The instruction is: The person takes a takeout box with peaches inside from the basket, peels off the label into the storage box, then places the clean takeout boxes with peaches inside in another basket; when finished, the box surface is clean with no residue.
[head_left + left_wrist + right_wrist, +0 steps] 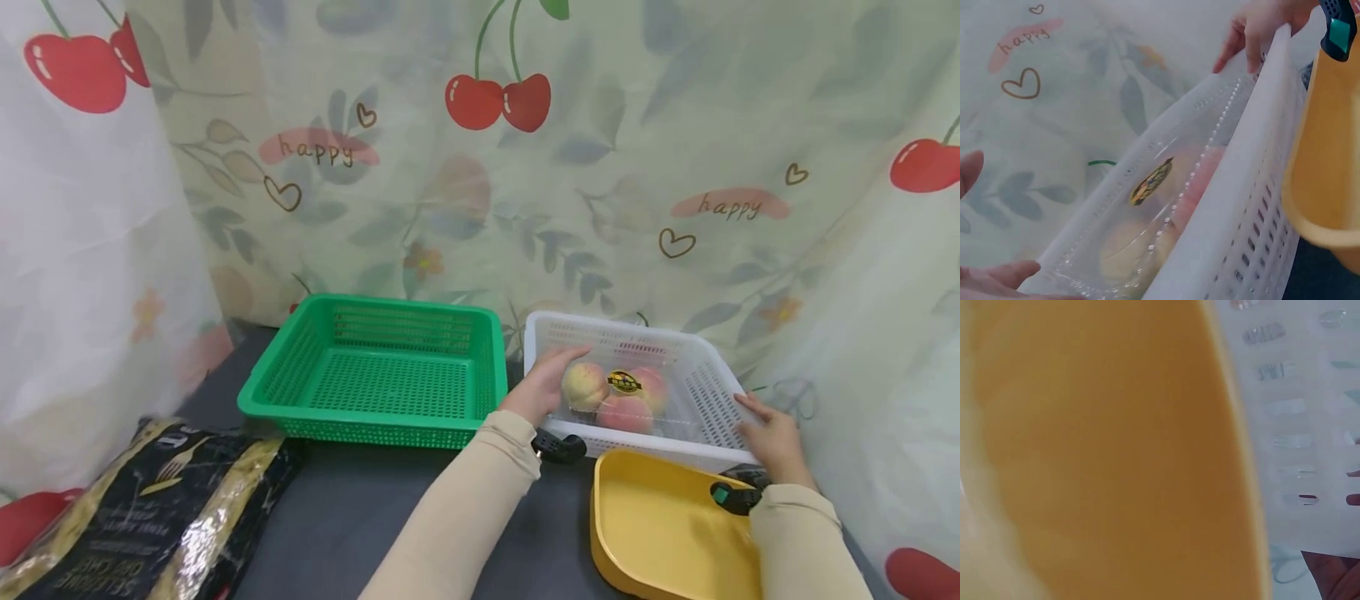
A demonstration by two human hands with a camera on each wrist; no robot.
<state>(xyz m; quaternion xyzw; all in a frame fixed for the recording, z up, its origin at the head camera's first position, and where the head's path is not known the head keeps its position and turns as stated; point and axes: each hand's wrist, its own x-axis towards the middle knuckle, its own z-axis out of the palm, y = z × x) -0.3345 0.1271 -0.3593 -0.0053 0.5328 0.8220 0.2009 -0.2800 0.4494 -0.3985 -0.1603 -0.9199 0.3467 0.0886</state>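
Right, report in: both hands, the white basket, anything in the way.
Right fingers over right rim of white basket; left fingers extended at its left end, contact unclear. Packaged peaches inside. Yellow tub close in front, possible obstruction.

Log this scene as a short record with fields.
Left hand: at the left end of the white basket
Right hand: fingers over its right rim
Inside white basket: three peaches under clear plastic with a label
Green basket: left of white basket
Yellow tray: in front of white basket
Black bag: at left, lying flat
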